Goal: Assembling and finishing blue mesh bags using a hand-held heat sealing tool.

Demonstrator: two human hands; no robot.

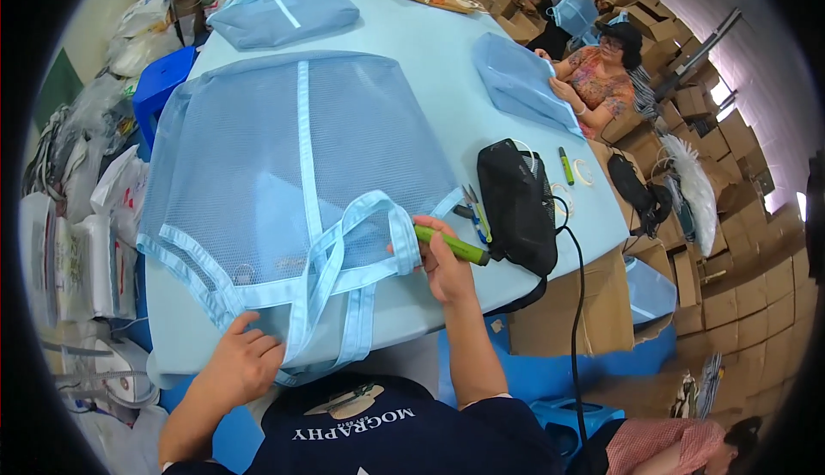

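A blue mesh tote bag (258, 148) lies flat before me, its light blue trimmed opening and strap handles toward me. My right hand (445, 273) is closed around a green marker-like stick (454, 245) with a dark end, at the bag's right corner beside a looped handle (378, 208). Some of its fingers are hidden behind the strap. My left hand (245, 359) is at the near left trim, index finger stretched to touch it, the other fingers loosely bent with nothing visible in them. Beside the right hand lie small thread snips (478, 215) and a black mesh pouch (517, 204).
Another blue mesh bag (288, 15) lies farther up the table (412, 71). Across the right edge, a co-worker (601, 79) handles a similar bag (524, 84). A second green stick (565, 165) lies near tape rolls. A black cable (577, 320) hangs down beside a cardboard box (571, 303).
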